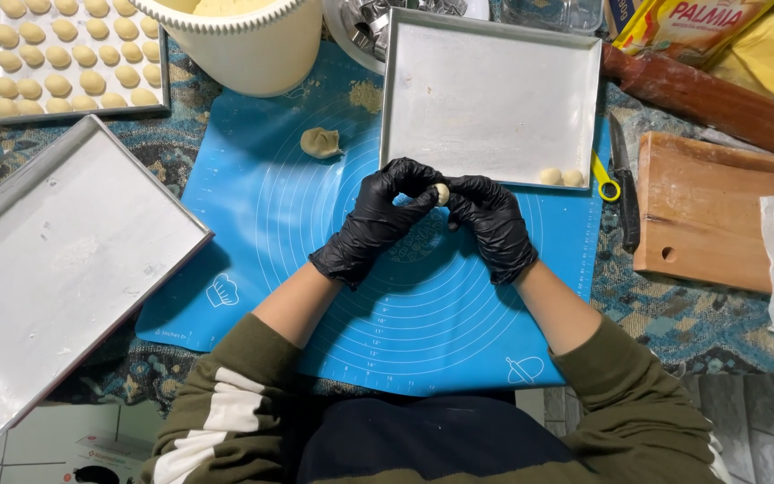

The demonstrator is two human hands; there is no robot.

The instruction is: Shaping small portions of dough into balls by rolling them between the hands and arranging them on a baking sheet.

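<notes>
i am holding a small dough piece [442,193] between the fingertips of both gloved hands, just above the centre of the blue silicone mat [333,269]. my left hand [376,222] is curling closed around the piece from the left, thumb and forefinger pinching it; my right hand [493,224] is closing on it from the right in the same way. the step in hand appears to be shaping: the piece is being pressed and rounded between the fingertips.

just beyond my hands, the metal tray [485,99] is lying over the mat's far right corner, with two shaped pieces [561,177] sitting touching each other at its near right corner. a lump of dough [320,142] is resting on the mat towards its far edge, left of that tray. a filled tray of shaped pieces [73,58] is lying beyond the mat's far left corner.

next move, as i judge it: it calls for a light, even grip so the piece is not flattened, and a short reach to the tray's near edge beside the two pieces.
</notes>
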